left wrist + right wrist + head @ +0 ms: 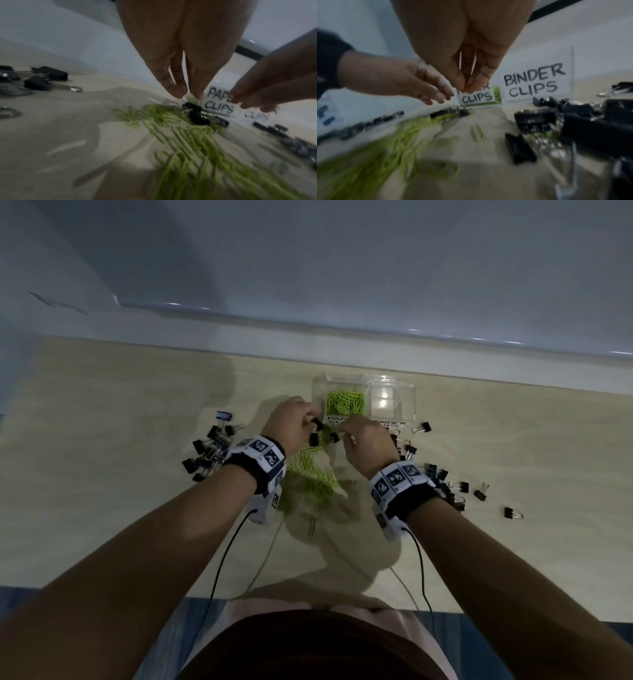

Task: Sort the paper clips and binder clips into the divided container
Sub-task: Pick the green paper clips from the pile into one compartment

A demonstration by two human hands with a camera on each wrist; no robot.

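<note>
Both hands' grips hover before container (pixel 409 397) holding paper clips (pixel 345 405).

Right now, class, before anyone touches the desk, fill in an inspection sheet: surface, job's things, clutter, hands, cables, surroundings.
Surface: pale wood-look table, dimly lit.
Job's things: clear divided container against the far edge; green paper clips in its left compartment, right compartment looks empty; loose paper clip pile; binder clips left and right.
Clutter: nothing seen beyond the clips.
Hands: left hand and right hand meet over binder clips in front of the container; their grip is unclear.
Cables: black wrist cables hang toward the person.
Surroundings: white wall ledge behind.
</note>
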